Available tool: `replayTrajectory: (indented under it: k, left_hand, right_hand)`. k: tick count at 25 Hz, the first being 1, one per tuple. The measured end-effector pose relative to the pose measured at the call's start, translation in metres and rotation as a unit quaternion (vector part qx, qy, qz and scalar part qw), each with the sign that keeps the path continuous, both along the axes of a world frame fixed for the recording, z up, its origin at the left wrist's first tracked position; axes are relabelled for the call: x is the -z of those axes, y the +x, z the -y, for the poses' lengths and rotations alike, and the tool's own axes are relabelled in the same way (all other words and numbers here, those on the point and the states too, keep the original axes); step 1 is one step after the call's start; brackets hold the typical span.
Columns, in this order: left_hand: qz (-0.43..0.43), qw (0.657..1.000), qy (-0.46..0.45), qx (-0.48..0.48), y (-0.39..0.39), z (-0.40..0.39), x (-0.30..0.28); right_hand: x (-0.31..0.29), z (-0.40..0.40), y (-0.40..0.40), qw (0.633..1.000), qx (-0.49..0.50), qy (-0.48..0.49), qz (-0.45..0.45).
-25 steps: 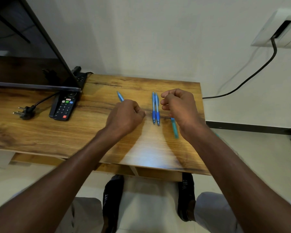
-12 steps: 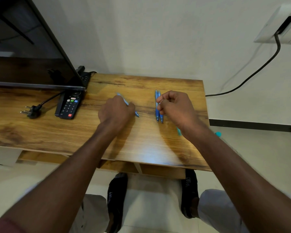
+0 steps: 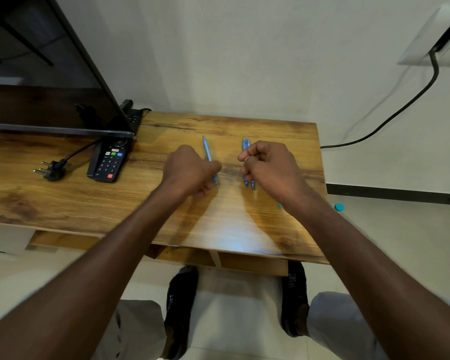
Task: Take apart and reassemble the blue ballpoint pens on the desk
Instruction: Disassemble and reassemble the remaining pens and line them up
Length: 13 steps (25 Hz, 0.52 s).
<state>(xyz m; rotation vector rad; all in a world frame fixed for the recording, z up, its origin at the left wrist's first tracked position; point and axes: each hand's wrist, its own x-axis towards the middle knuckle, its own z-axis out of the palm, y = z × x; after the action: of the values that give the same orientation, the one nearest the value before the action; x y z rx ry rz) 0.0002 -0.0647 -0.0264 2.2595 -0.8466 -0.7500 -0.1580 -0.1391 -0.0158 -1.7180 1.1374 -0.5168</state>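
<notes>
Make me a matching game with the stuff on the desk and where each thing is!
Things:
1. single blue pen
2. pair of blue pens
3. remote control
4. black plug

Places:
A. lying just below the screen's corner
B. side by side, next to the right hand
C. farthest left on the desk
D. partly under the left hand

Pairs: 1-D, 2-B, 3-A, 4-C

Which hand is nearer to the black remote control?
Left. The left hand is to the right of the remote control; the right hand is farther right, beyond the blue pens.
</notes>
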Motion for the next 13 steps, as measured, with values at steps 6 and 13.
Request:
replayTrajectory:
  k: [6, 13]
  left_hand:
    - [-0.144, 0.969, -0.125, 0.159, -0.020, -0.009, -0.025]
    - [-0.128, 0.962, -0.118, 0.212, -0.017, -0.006, -0.022]
  right_hand:
    - [-0.004, 0.009, 0.000, 0.993, 0.073, 0.044, 0.087]
    - [-0.007, 0.013, -0.007, 0.970, 0.071, 0.174, 0.155]
